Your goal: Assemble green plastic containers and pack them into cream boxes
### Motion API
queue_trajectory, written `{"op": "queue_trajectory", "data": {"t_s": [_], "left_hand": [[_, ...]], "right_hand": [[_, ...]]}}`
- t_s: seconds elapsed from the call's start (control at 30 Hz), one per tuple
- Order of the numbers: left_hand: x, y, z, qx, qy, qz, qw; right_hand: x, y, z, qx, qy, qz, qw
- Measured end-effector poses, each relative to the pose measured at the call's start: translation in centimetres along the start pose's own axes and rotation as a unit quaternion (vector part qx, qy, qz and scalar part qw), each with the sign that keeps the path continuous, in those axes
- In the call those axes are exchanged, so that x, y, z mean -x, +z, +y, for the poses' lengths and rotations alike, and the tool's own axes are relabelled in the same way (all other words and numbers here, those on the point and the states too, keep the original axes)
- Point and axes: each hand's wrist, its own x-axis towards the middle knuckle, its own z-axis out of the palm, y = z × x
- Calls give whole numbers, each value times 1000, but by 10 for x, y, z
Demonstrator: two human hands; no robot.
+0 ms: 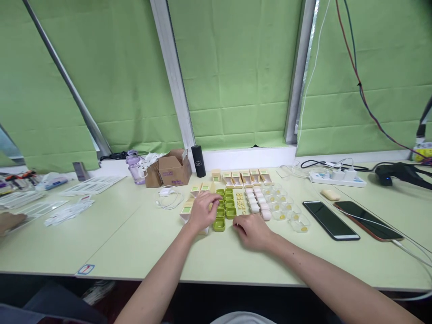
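Note:
My left hand is over small cream boxes with green squares, at the left edge of two rows of green square cups. Its fingers bend together towards the thumb, and any small thing between them is hidden. My right hand rests low on the table, its fingers curled in a pinch near the front end of a pale strip with small yellow pieces; what they hold cannot be made out. To the right of the strip stand rows of white and pinkish rounded pieces, then clear cups with yellow spots.
Open-fronted cream boxes line the back. Behind stand a cardboard box, a black cylinder and a purple bottle. Two phones and a power strip with cables lie right. Another person's hand is far left.

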Motion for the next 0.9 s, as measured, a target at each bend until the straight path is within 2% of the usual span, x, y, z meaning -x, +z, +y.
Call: {"op": "queue_trajectory", "data": {"t_s": [0.13, 0.27, 0.43, 0.77, 0.9], "left_hand": [[6, -17, 14, -65, 5, -90, 994], [18, -31, 32, -144, -7, -186, 972], [25, -34, 45, -207, -11, -260, 943], [32, -21, 48, -239, -28, -275, 931], [29, -21, 56, -220, -14, -256, 941]], "right_hand": [[3, 0, -1, 11, -10, -12, 1000], [2, -4, 2, 3, 7, -13, 1000], [1, -7, 5, -14, 11, 2, 1000], [2, -7, 11, -38, 19, 19, 999], [2, -4, 13, -80, 9, 73, 994]]}}
